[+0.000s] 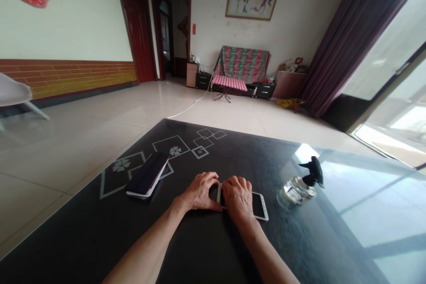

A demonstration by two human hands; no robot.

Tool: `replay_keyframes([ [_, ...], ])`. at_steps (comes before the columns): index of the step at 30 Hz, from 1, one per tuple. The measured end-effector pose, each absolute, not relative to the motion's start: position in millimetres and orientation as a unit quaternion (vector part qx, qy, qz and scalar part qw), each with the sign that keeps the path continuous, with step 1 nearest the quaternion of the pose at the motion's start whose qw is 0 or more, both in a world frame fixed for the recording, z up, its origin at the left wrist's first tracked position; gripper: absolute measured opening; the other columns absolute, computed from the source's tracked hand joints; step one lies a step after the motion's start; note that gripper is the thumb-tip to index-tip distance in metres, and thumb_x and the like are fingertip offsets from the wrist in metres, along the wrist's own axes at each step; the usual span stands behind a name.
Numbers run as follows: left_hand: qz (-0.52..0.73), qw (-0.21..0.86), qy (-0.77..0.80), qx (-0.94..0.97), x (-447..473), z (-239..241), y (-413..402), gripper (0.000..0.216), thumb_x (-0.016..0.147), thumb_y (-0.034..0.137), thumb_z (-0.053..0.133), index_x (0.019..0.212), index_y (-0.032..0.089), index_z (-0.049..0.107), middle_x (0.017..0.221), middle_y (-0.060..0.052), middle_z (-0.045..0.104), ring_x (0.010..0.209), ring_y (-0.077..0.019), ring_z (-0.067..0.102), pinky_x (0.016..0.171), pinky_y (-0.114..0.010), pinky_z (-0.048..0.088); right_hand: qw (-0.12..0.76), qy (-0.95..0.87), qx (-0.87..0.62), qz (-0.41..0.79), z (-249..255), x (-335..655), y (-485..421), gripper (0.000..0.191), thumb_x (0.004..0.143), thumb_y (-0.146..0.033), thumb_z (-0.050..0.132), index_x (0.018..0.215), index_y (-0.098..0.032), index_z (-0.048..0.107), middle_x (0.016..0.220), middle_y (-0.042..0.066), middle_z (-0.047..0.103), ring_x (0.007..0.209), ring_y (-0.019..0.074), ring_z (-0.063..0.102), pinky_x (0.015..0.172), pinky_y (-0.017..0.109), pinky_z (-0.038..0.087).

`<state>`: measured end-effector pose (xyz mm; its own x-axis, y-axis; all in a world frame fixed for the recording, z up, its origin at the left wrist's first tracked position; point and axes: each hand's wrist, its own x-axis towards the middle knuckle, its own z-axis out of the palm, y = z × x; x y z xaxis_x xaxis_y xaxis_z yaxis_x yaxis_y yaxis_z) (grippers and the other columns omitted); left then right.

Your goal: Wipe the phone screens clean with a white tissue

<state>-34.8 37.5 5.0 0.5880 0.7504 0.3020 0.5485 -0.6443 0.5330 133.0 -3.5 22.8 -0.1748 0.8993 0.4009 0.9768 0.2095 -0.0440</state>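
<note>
A white-edged smartphone (260, 206) lies face up on the black table (199, 248), its dark screen partly covered by my hands. My left hand (202, 191) holds its left end, thumb on the near edge and fingers on the far one. Across the middle of the screen lies my right hand (238, 195), fingers curled and pressed down. Whatever might be under those fingers is hidden. Right of the phone stands a clear spray bottle (299, 190) with a black trigger head. To the left rests a stack of flat dark devices with pale edges (148, 175).
Grey diamond and flower patterns mark the table's far left part. Beyond its far edge is a tiled floor (133, 111) with a white cable (193, 105). A small table with a striped cloth (229, 82) stands by the back wall, a white chair (15, 91) at left.
</note>
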Motion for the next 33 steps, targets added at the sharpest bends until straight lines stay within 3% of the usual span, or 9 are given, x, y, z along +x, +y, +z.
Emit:
replay_keyframes([
  [20, 0.224, 0.246, 0.36, 0.872, -39, 15, 41, 0.059, 0.051, 0.027, 0.083, 0.107, 0.019, 0.066, 0.131, -0.009, 0.052, 0.12, -0.0304, 0.049, 0.106, -0.04, 0.036, 0.181, -0.766, -0.608, -0.102, 25, 135, -3, 0.016, 0.09, -0.025, 0.056, 0.079, -0.025, 0.068, 0.088, 0.003, 0.062, 0.087, 0.0194, 0.048, 0.076, 0.033, 0.027],
  [33, 0.231, 0.246, 0.358, 0.871, -39, 13, 42, 0.051, 0.055, 0.026, 0.079, 0.104, 0.023, 0.067, 0.13, -0.008, 0.053, 0.118, -0.0298, 0.051, 0.105, -0.042, 0.036, 0.199, -0.789, -0.576, -0.078, 24, 130, -33, 0.012, 0.089, -0.021, 0.057, 0.081, -0.025, 0.066, 0.086, 0.001, 0.06, 0.087, 0.018, 0.047, 0.079, 0.032, 0.029],
])
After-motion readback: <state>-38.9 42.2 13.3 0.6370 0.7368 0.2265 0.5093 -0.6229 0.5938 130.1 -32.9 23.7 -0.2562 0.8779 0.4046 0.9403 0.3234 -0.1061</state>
